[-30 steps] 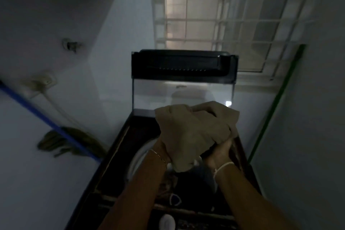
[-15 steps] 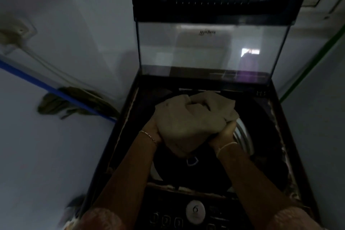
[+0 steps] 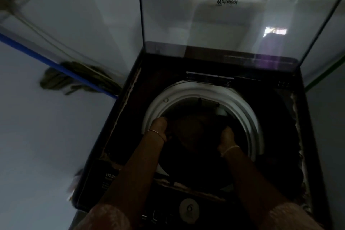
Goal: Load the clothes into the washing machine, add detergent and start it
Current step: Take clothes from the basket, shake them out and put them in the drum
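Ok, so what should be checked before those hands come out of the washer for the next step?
1. Lid raised clear of the opening: ok.
2. Cloth down inside the drum rim, nothing draped over it: ok.
3. Left hand and right hand free of the fabric: cannot tell, too dark.
4. Detergent within reach: cannot tell, none in view.
5. Control dial uncovered: ok.

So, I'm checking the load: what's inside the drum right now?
A brownish cloth bundle is in the drum, the left hand and right hand at its sides. Darkness hides their fingers and whatever lies underneath.
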The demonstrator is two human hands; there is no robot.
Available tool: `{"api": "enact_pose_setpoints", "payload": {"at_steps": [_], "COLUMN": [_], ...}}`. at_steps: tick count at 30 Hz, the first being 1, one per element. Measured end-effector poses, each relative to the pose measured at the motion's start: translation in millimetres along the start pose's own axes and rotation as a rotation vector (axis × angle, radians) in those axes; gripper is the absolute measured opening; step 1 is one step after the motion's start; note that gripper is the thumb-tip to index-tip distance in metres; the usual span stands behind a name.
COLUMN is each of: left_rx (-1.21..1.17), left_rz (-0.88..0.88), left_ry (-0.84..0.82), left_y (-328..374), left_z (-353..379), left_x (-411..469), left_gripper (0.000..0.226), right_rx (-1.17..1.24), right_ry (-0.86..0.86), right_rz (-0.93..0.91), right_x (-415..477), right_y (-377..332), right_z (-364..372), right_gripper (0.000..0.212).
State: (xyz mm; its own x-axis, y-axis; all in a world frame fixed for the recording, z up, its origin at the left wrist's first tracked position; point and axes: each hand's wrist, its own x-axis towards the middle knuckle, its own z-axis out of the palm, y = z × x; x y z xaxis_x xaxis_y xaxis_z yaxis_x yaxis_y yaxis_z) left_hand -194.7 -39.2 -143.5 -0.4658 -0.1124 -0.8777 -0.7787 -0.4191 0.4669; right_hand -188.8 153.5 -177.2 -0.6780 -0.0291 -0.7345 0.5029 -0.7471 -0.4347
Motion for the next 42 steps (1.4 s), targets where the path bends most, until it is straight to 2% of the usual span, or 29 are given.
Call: {"api": "enact_pose_setpoints", "payload": {"at_steps": [1,2,4,5,11,16,20,23,27,31,33,37,42], "left_rx": [0.047,0.071,0.082,0.095,0.085,0.057,0.050,0.036,0.068,0.130,0.163,0.274,0.462], "left_rz": [0.014,0.033,0.053,0.064,0.117,0.194,0.235,0.256,0.256,0.252,0.244,0.217,0.139], "left_ry": [0.008,0.006,-0.027,-0.037,-0.090,-0.179,-0.255,-0.393,-0.481,-0.632,-0.706,-0.823,-0.921], "left_y": [-0.1,-1.7,-4.0,-3.5,-3.7,4.1,11.7,11.7,5.1,-11.6,-24.4,-64.6,-141.6], "left_z": [1.0,1.6,3.4,4.2,8.3,9.2,13.1,19.0,38.7,59.4,71.3,100.9,132.9], "left_x": [-4.8,-7.4,-10.1,-10.2,-20.6,-49.8,-77.7,-93.2,-114.7,-151.7,-171.0,-214.8,-254.5], "left_gripper": [0.044,0.044,0.044,0.043,0.040,0.039,0.023,0.035,0.041,0.021,0.019,0.032,0.024], "right_rx": [-0.056,-0.161,-0.358,-0.431,-0.422,-0.447,-0.354,-0.349,-0.266,-0.133,-0.109,0.017,0.237], "right_ry": [-0.026,-0.006,0.142,0.242,0.084,0.019,-0.054,-0.007,0.039,0.096,0.132,0.231,0.374], "right_rz": [0.017,0.031,0.048,0.010,0.075,0.034,0.009,-0.074,-0.187,-0.332,-0.404,-0.528,-0.639], "right_x": [-1.3,-3.1,0.4,5.4,0.3,-25.4,-59.0,-79.4,-129.1,-179.5,-207.2,-254.0,-307.7], "right_y": [0.3,0.2,3.0,7.2,13.7,0.3,-9.2,-21.3,-41.3,-50.9,-52.7,-50.6,-39.8], "right_z": [-0.8,-0.4,1.3,0.1,6.7,29.4,43.7,44.8,38.1,17.4,7.3,-30.3,-110.4], "right_gripper": [0.066,0.058,0.033,0.033,0.032,0.018,0.030,0.025,0.024,0.020,0.021,0.024,0.045]}}
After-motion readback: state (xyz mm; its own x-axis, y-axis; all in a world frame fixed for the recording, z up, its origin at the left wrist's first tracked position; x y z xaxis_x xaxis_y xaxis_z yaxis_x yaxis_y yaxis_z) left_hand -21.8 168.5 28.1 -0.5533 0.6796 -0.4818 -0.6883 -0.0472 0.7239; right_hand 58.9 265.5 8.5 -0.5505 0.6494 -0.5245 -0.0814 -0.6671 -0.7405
